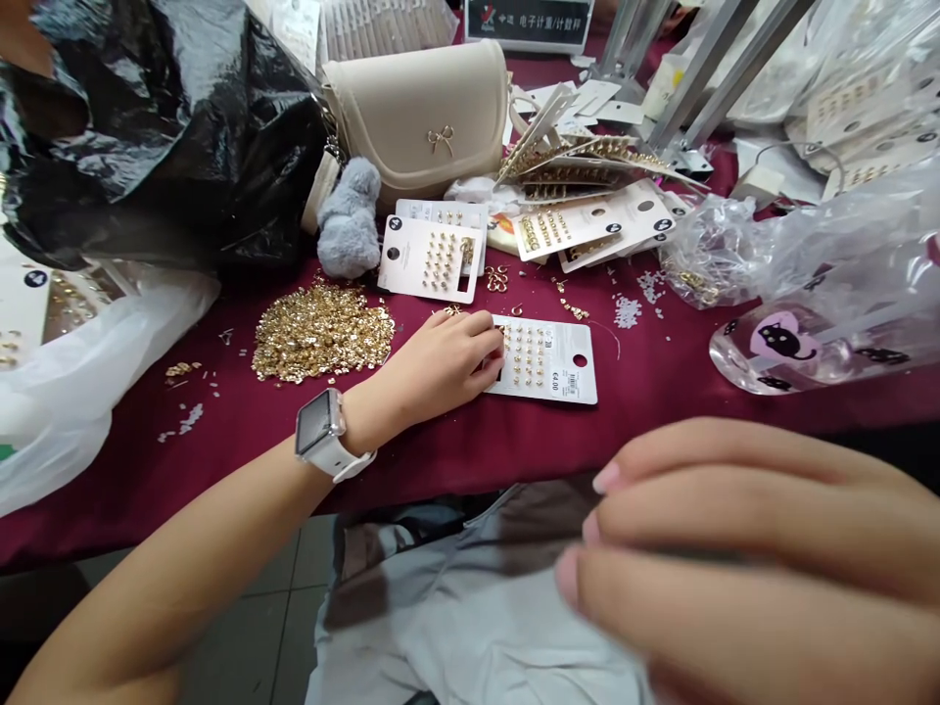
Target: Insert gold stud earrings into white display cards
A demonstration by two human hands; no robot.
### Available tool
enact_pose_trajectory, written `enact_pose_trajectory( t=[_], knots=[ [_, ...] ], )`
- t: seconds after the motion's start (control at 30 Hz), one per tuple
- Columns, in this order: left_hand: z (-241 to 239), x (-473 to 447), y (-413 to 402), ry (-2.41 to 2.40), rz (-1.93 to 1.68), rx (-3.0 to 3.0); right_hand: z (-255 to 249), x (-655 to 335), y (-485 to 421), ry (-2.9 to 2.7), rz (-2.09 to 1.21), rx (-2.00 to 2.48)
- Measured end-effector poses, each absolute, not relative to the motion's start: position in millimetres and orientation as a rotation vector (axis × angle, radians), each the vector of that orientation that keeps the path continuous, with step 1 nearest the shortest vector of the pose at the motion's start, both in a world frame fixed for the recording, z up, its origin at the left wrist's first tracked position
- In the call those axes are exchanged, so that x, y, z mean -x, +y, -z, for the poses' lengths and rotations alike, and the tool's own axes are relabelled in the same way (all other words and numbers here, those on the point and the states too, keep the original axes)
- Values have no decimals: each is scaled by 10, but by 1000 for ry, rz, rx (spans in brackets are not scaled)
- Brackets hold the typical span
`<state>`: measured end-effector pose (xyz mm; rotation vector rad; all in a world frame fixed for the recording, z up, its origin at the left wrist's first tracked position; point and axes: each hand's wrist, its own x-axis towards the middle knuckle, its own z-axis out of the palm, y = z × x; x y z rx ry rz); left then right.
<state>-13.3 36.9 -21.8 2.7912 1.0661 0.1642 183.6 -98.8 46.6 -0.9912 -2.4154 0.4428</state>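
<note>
My left hand [447,362], with a white-strapped watch [321,423] on the wrist, has its fingers curled over the left end of an earring card [575,338]. The card lies on the cloth, with rows of small gold studs, a price label and a round hole at its right end. My fingers cover its left end, so the exact grip is partly hidden. Close to the camera, my right hand [749,539] hovers in front of the table, its fingers loosely bent and tips apart. Nothing shows in it; the thumb and palm are hidden.
On the red cloth [441,441] lie a heap of gold pieces [323,333], another earring card [433,259] and small clear bits [628,311]. Behind stand a cream handbag [418,108] and stacked cards [573,166]. A black bag [191,137] and clear bag [800,333] flank them.
</note>
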Motion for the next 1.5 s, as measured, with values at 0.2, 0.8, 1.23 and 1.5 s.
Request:
enact_pose_trajectory(
  t=[0.2, 0.8, 1.23, 1.5],
  knots=[
    [215, 150, 387, 1072, -175, -2772, -253, -2208, 115, -2547, -73, 1337],
    [293, 143, 414, 977, -443, -2567, 382, -2517, 472, -2296, 30, 1622],
    [275, 140, 417, 986, -385, -2574, 410, -2566, 537, -2174, -28, 1639],
    [271, 140, 423, 979, -391, -2591, 413, -2592, 544, -2170, -59, 1616]
  ],
)
